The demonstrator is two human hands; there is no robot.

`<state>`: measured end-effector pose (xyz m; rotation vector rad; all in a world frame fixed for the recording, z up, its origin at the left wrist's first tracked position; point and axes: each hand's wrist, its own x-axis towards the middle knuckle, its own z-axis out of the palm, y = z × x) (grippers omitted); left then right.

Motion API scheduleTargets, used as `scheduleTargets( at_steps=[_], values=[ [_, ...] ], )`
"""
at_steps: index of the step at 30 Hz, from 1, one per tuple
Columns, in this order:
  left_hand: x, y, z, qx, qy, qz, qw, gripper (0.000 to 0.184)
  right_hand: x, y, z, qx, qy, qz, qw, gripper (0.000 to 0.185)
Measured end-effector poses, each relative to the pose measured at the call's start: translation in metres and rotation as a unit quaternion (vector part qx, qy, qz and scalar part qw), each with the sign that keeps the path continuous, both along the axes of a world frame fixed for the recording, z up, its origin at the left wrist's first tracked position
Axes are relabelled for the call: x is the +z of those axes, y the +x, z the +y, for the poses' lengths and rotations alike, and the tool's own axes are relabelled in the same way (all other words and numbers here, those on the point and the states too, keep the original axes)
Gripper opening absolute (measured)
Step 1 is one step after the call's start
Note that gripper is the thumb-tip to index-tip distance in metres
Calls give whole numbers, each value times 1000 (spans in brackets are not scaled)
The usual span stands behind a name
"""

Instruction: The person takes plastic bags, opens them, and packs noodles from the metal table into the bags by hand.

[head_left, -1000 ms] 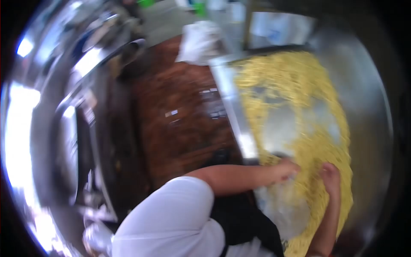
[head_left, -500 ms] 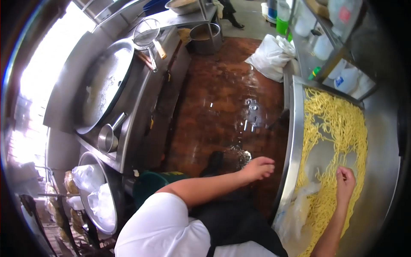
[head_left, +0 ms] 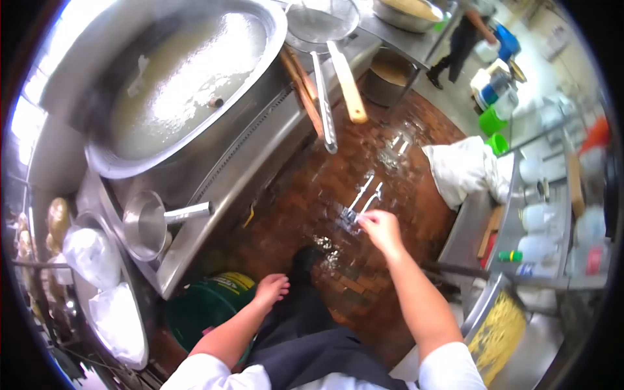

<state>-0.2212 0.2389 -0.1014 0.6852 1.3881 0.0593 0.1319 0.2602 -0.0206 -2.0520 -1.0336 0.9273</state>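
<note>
My left hand (head_left: 272, 290) hangs near my apron, just right of a dark green bucket (head_left: 195, 312). Its fingers are loosely curled and slightly apart, with nothing in them. Further forward over the wet brick-red floor, my right hand (head_left: 381, 229) has its fingers drawn together; no object shows in it. To the left, a large wok (head_left: 188, 140) holds cloudy, shiny liquid. A small saucepan (head_left: 144, 224) sits on the steel ledge below it. A wire strainer (head_left: 348, 84) with a pale wooden handle rests beside the wok. Yellow noodles (head_left: 500, 335) lie in a steel tray at lower right.
A white sack (head_left: 465, 169) stands at the right, by a steel shelf (head_left: 543, 283) holding plastic jugs. A pot (head_left: 388, 75) is on the floor under the back table. Another person (head_left: 463, 42) stands at the back. White bags (head_left: 94, 257) fill a basin at left.
My view has swung left and toward the wok; the noodle tray has slid to the lower right edge. My right hand has left the noodles and is now over the floor.
</note>
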Motion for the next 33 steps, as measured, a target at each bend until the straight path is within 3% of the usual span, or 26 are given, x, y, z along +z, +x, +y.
scheduleTargets(
  at_steps=[2, 3, 5, 7, 9, 10, 11, 14, 15, 18, 22, 25, 33],
  values=[
    [-18, -30, 19, 57, -12, 34, 998, 36, -49, -3, 90, -1, 26, -96, 995, 24],
    [-20, -44, 23, 83, -23, 57, 995, 35, -81, -2, 127, -42, 41, -63, 996, 28],
    [-30, -74, 18, 119, -45, 105, 986, 33, -84, -7, 186, -61, -35, -141, 987, 21],
    [-49, -104, 8, 131, -84, 125, 980, 33, -151, 2, 229, -165, 155, 75, 971, 22],
    [-53, -117, 2, 142, -101, 134, 975, 34, -232, 16, 258, -211, 80, 179, 958, 20],
    [-54, -120, 0, 148, -110, 143, 972, 35, -237, 20, 266, -165, 207, 256, 930, 17],
    [-57, -121, -2, 150, -116, 143, 971, 35, -241, 20, 272, -164, 201, 256, 931, 17],
    [-62, -118, -4, 166, -130, 137, 968, 39, -172, 5, 292, -96, -87, 32, 991, 17],
    [-61, -117, -2, 172, -139, 113, 969, 37, -180, 6, 295, -94, -90, 31, 991, 17],
    [-62, -111, -1, 197, -142, 90, 966, 34, -224, 10, 297, -144, 38, 225, 963, 13],
    [-70, -106, 0, 209, -99, 84, 969, 32, -235, 14, 298, -161, 37, 226, 960, 12],
    [-68, -107, 8, 168, -125, 87, 974, 36, -388, 71, 303, -130, 75, 323, 935, 13],
    [-64, -100, 18, 174, -127, 103, 971, 32, -318, 49, 302, -125, 11, 205, 971, 12]
  ],
)
